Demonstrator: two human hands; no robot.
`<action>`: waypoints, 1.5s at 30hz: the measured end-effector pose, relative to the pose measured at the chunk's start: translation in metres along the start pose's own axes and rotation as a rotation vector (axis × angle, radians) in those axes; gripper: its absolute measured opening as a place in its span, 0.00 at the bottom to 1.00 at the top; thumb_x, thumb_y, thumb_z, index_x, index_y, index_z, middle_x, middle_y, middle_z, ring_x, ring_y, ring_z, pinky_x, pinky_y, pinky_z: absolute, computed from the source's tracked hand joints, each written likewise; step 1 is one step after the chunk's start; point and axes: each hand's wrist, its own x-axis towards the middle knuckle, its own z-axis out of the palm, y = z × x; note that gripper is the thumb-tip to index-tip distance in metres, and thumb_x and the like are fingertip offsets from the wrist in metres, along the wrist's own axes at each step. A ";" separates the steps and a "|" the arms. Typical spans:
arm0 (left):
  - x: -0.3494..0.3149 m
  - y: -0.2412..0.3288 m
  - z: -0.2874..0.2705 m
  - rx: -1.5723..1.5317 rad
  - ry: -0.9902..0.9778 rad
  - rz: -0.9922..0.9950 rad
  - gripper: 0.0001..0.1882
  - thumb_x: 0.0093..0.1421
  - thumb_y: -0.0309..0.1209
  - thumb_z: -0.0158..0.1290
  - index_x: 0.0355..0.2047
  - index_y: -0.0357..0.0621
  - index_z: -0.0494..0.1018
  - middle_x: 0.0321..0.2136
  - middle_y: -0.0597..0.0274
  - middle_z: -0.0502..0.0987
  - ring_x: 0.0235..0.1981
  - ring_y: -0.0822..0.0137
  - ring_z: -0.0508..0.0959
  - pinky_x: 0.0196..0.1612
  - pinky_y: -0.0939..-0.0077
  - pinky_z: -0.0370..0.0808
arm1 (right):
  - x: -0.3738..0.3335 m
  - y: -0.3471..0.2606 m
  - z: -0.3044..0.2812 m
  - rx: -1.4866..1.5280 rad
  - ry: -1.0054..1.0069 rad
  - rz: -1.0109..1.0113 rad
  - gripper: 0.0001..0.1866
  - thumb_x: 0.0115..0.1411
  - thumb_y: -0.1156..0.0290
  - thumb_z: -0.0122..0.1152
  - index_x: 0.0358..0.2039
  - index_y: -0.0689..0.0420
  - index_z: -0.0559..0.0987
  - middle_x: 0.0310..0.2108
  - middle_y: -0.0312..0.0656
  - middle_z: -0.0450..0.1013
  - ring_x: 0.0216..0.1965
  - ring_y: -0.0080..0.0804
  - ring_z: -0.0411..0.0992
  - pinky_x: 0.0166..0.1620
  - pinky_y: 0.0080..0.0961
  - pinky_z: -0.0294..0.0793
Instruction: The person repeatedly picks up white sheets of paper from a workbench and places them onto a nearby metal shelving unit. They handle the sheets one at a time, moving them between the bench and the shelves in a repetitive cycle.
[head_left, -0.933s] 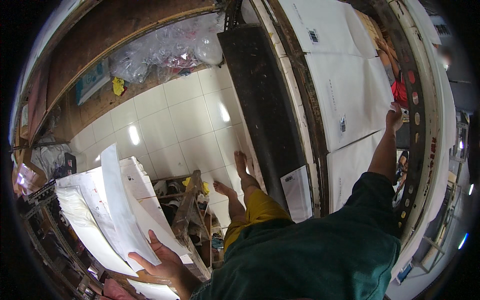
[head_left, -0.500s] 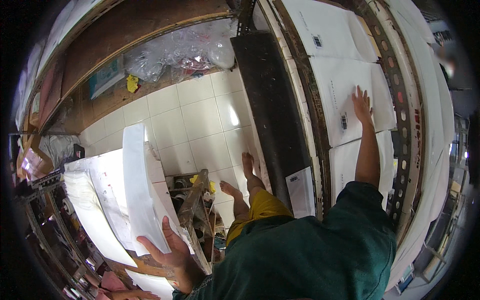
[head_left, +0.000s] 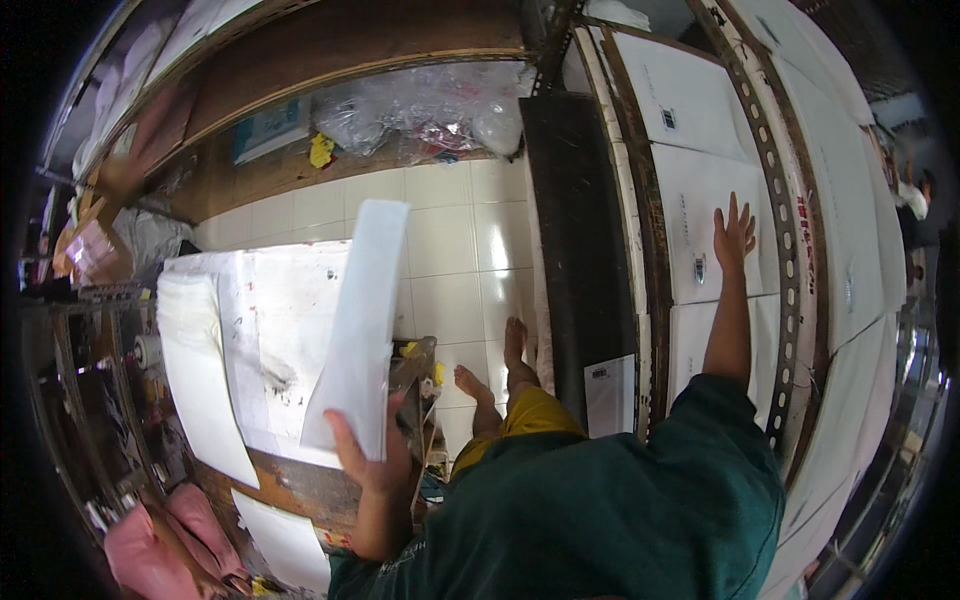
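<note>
White sheet (head_left: 362, 310) at nine o'clock is clamped between the thumb and fingers of our left hand (head_left: 372, 452), which sits toward seven. Near three o'clock our right hand (head_left: 734, 240) spreads its fingers apart over a flat white piece (head_left: 688, 205), though we cannot tell whether they touch; beyond our sheet, between eight and nine, we see a stack of white sheets (head_left: 203, 385)

Left hand (head_left: 386, 468) holding white sheet (head_left: 362, 330), right hand (head_left: 734, 240) splayed
</note>
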 end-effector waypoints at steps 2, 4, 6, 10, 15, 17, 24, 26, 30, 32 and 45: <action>0.007 -0.017 -0.011 0.742 -0.001 0.177 0.25 0.60 0.40 0.40 0.51 0.33 0.58 0.45 0.49 0.67 0.46 0.58 0.69 0.45 0.59 0.72 | -0.009 -0.045 -0.011 0.357 0.228 -0.222 0.28 0.60 0.53 0.46 0.59 0.45 0.57 0.55 0.48 0.59 0.57 0.43 0.55 0.56 0.42 0.55; 0.015 -0.026 -0.011 1.032 -0.027 0.209 0.26 0.62 0.46 0.39 0.50 0.35 0.60 0.45 0.54 0.68 0.45 0.60 0.70 0.46 0.57 0.71 | -0.067 -0.138 -0.046 1.044 -0.096 -0.186 0.26 0.61 0.59 0.48 0.58 0.53 0.59 0.37 0.41 0.71 0.35 0.27 0.68 0.43 0.23 0.65; 0.017 -0.032 0.007 0.206 0.038 -0.204 0.24 0.61 0.43 0.42 0.49 0.35 0.61 0.45 0.56 0.68 0.45 0.62 0.70 0.46 0.56 0.71 | -0.139 -0.216 -0.090 1.365 -0.513 -0.533 0.28 0.64 0.57 0.39 0.61 0.58 0.52 0.35 0.44 0.73 0.32 0.26 0.68 0.40 0.21 0.65; 0.003 -0.040 0.015 0.203 -0.231 -0.226 0.19 0.63 0.40 0.40 0.47 0.38 0.64 0.41 0.58 0.71 0.42 0.65 0.72 0.46 0.66 0.70 | -0.243 -0.269 -0.111 1.509 -0.649 -0.710 0.42 0.55 0.39 0.45 0.58 0.63 0.56 0.47 0.44 0.65 0.42 0.28 0.66 0.44 0.25 0.64; -0.018 -0.045 -0.008 0.223 -0.198 -0.314 0.22 0.60 0.42 0.46 0.49 0.43 0.63 0.44 0.61 0.70 0.44 0.67 0.71 0.43 0.70 0.71 | -0.291 -0.294 -0.138 1.506 -0.456 -0.560 0.14 0.55 0.81 0.50 0.44 0.64 0.70 0.38 0.42 0.69 0.37 0.25 0.68 0.41 0.19 0.67; -0.030 -0.025 -0.020 0.350 -0.278 -0.419 0.26 0.59 0.48 0.45 0.51 0.45 0.62 0.49 0.59 0.67 0.47 0.64 0.70 0.47 0.69 0.69 | -0.286 -0.297 -0.154 1.529 -0.506 -0.479 0.17 0.53 0.84 0.48 0.44 0.62 0.70 0.36 0.39 0.68 0.35 0.23 0.67 0.40 0.19 0.67; -0.070 0.008 -0.164 0.315 -0.007 -0.342 0.27 0.59 0.51 0.43 0.52 0.47 0.60 0.51 0.59 0.66 0.52 0.63 0.65 0.52 0.65 0.63 | -0.234 -0.306 -0.154 1.514 -0.335 -0.471 0.15 0.53 0.82 0.51 0.43 0.59 0.71 0.42 0.44 0.68 0.41 0.29 0.65 0.45 0.24 0.64; -0.082 0.019 -0.199 0.226 0.167 -0.271 0.27 0.58 0.51 0.44 0.50 0.46 0.61 0.50 0.60 0.67 0.51 0.62 0.66 0.53 0.64 0.62 | -0.227 -0.307 -0.155 1.524 -0.294 -0.446 0.16 0.52 0.82 0.50 0.43 0.58 0.72 0.44 0.43 0.67 0.42 0.30 0.64 0.46 0.24 0.63; -0.105 0.034 -0.258 0.283 0.525 -0.051 0.25 0.54 0.52 0.49 0.42 0.45 0.64 0.41 0.59 0.70 0.44 0.65 0.68 0.44 0.65 0.67 | -0.229 -0.308 -0.162 1.592 -0.436 -0.377 0.20 0.50 0.84 0.48 0.45 0.58 0.72 0.45 0.42 0.65 0.43 0.31 0.64 0.48 0.23 0.61; -0.111 0.035 -0.280 0.356 0.651 -0.018 0.24 0.54 0.50 0.50 0.41 0.44 0.64 0.38 0.60 0.71 0.40 0.66 0.70 0.40 0.68 0.68 | -0.231 -0.308 -0.163 1.591 -0.467 -0.395 0.22 0.49 0.85 0.47 0.46 0.57 0.72 0.45 0.41 0.65 0.44 0.31 0.63 0.48 0.23 0.61; -0.114 0.061 -0.306 0.475 0.621 -0.069 0.19 0.55 0.43 0.52 0.36 0.42 0.64 0.27 0.55 0.75 0.23 0.68 0.76 0.25 0.77 0.72 | -0.263 -0.268 -0.163 1.520 -0.350 -0.317 0.16 0.53 0.82 0.49 0.44 0.63 0.73 0.41 0.41 0.69 0.41 0.28 0.67 0.46 0.22 0.65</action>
